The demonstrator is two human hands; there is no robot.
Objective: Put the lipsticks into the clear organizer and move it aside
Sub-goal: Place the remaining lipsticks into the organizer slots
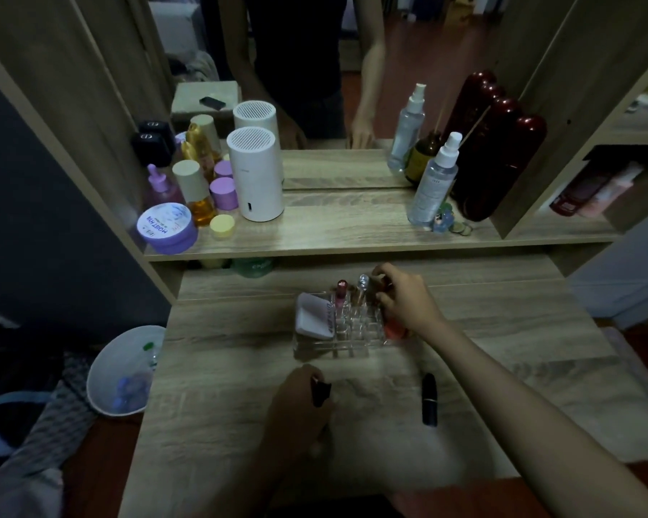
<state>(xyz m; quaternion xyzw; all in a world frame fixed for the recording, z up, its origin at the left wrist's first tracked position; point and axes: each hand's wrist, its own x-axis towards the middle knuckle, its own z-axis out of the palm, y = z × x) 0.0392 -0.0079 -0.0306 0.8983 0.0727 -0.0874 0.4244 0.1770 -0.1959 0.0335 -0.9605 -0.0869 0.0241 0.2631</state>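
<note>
The clear organizer stands on the wooden table, mid-frame. A white compact leans in its left part. Two lip tubes, one pink and one clear-capped, stand upright in its back slots. My right hand is over the organizer's back right corner, fingers closed on a dark lipstick. An orange-red item shows under that hand. My left hand is near the front, closed on a dark lipstick. A black lipstick lies loose on the table to the right.
A raised shelf behind holds a white cylinder, purple jars, bottles and a spray bottle in front of a mirror. A white bin stands left of the table. Bare table surface extends right of the organizer.
</note>
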